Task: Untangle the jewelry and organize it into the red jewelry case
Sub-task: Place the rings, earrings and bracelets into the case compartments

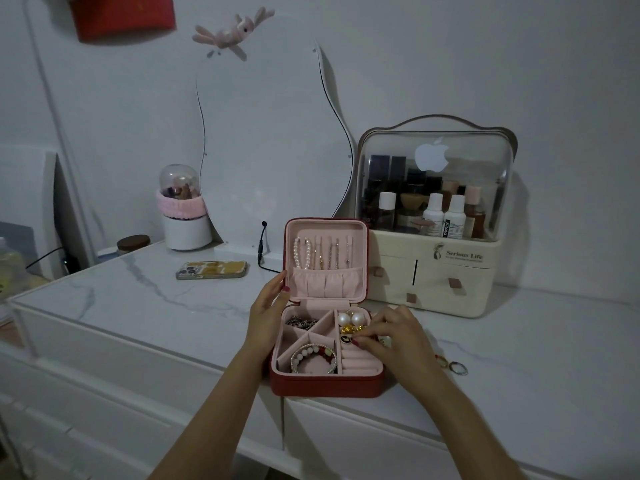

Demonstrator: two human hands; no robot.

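Observation:
The red jewelry case (325, 388) stands open on the marble top, pink inside. Its raised lid (326, 226) holds a pearl strand (301, 252) and several thin chains. In the base lie a dark chain (300, 322), a beaded bracelet (313, 357), two pearl earrings (350, 319) and gold pieces (351, 329). My left hand (268, 311) rests against the case's left side at the hinge. My right hand (394, 336) reaches over the right edge, fingertips pinched on a small piece at the ring rolls; what it is I cannot make out. Two rings (452, 364) lie on the table to the right.
A cream cosmetics organizer (446, 271) with a clear dome stands behind the case on the right. A phone (211, 269) lies back left, near a brush holder (183, 216) and a wavy mirror (273, 140). A black cable (262, 247) runs behind the case.

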